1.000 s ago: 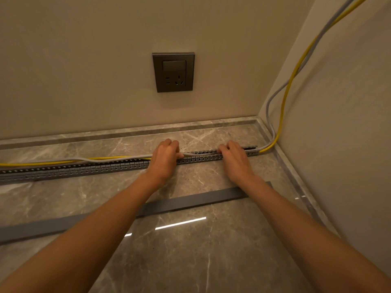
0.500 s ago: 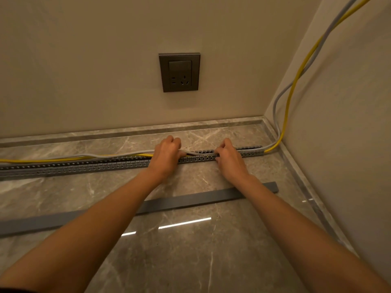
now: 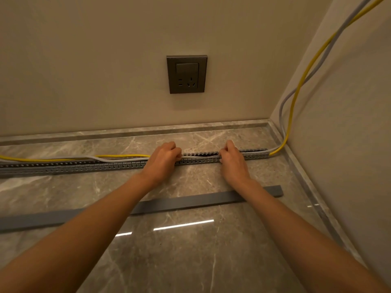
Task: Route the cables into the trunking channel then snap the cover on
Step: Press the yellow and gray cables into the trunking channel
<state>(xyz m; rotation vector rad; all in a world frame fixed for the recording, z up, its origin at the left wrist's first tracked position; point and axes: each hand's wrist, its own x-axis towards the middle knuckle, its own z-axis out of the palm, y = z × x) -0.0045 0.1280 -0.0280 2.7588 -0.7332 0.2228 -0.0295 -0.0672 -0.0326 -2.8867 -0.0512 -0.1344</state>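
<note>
Grey slotted plastic trunking channel (image 3: 118, 166) lies on marble floor (image 3: 190, 250); left hand (image 3: 161, 160) and right hand (image 3: 233, 160) fingers curled, pressing yellow cable (image 3: 122, 155) and grey cable (image 3: 110, 160) in. Flat grey cover strip (image 3: 190, 200) lies nearer, apart.

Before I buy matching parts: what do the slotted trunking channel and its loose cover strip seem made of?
Trunking channel: likely moulded grey plastic, matt, with thin comb-like slotted walls. Cover strip: probably the same plastic, a flat, smooth, matt grey strip lying on the glossy floor.
</note>
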